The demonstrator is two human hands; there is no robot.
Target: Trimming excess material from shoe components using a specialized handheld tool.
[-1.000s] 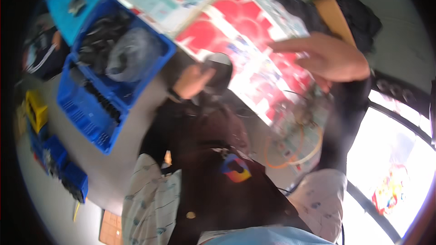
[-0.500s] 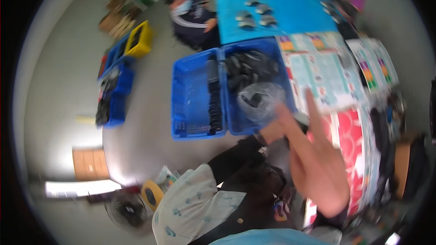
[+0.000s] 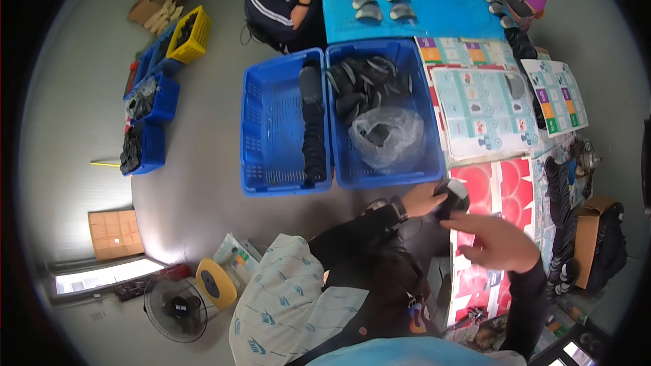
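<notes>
My left hand (image 3: 422, 200) is closed round the near side of a rounded black-and-grey shell (image 3: 458, 194), which looks like a computer mouse cover. It is held above the near left edge of the red-and-white sheet (image 3: 515, 186). My right hand (image 3: 498, 240) comes in from the right, index finger stretched toward the lower end of that shell and the other fingers partly bent. Whether its fingertip touches the shell, I cannot tell. Just beyond my left hand, a blue crate (image 3: 437, 142) holds several similar dark shells (image 3: 363, 85) and a clear plastic bag (image 3: 386, 137).
Left of that crate stands another blue crate (image 3: 271, 156) with a column of nested black parts (image 3: 312, 122). More shells (image 3: 368, 10) lie on the blue tabletop (image 3: 447, 0). Two people sit at it. Printed sheets (image 3: 483, 112) and a cardboard box (image 3: 591, 244) are rightward.
My right hand has come down and back from over the crate's near corner to beside the shell. The left hand keeps its hold. The whole view has shifted slightly.
</notes>
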